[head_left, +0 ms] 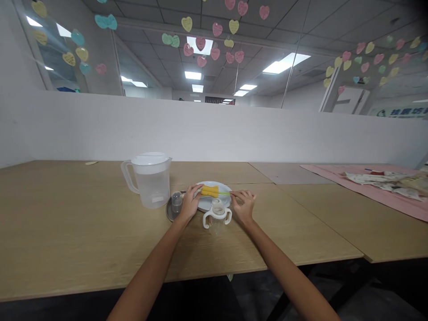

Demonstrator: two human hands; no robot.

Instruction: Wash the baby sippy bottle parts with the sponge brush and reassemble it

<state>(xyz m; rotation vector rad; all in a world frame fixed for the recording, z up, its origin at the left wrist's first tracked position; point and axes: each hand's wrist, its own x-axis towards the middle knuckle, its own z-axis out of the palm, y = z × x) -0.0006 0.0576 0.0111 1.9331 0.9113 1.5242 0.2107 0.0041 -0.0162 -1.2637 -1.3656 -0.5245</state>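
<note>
Sponge brush [209, 191], distant Chinese lettering [408, 112]

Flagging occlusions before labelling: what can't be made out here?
All in the head view:
Green stem past the right fingertips: covered by the right hand.
Right side of the round tray: behind the left hand.
Writing on the heart-shaped notes: too small.
Pink cloth: cut off by the right edge.

From the wearer's head, one wide view faces forward and down across the near wooden table [83, 240] toward a glass partition [257, 76].
</note>
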